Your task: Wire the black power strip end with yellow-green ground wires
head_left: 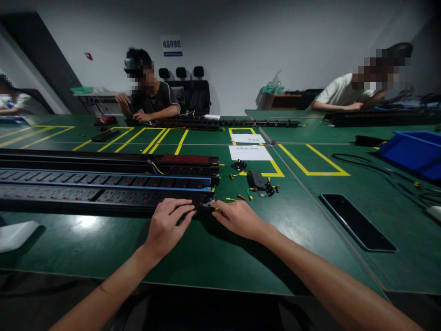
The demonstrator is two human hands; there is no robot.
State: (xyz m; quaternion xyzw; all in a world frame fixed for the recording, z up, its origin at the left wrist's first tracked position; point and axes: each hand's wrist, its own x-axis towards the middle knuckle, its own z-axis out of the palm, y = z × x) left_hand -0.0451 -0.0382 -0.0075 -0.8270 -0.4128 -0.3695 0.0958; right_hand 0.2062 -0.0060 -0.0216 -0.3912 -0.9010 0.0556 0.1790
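A long black power strip [131, 196] with a row of sockets and red dots lies nearest me, its right end uncapped. My left hand [168, 223] grips it close to that end, fingers over the top and thumb along the front edge. My right hand [237, 218] is closed in a pinch at the open end, with a bit of yellow wire [217, 209] showing by its fingertips. How far the wire reaches into the strip is hidden. Beyond the hands lie a black end piece [257, 180] and short yellow wires [231, 199].
More strips [103, 161] lie parallel behind. A phone [356, 221] is at right, with black cables [372, 168] and a blue bin [413, 154] beyond. Paper labels [250, 153] lie mid-table. A white object [17, 235] is at left. Co-workers [151, 96] sit across the table.
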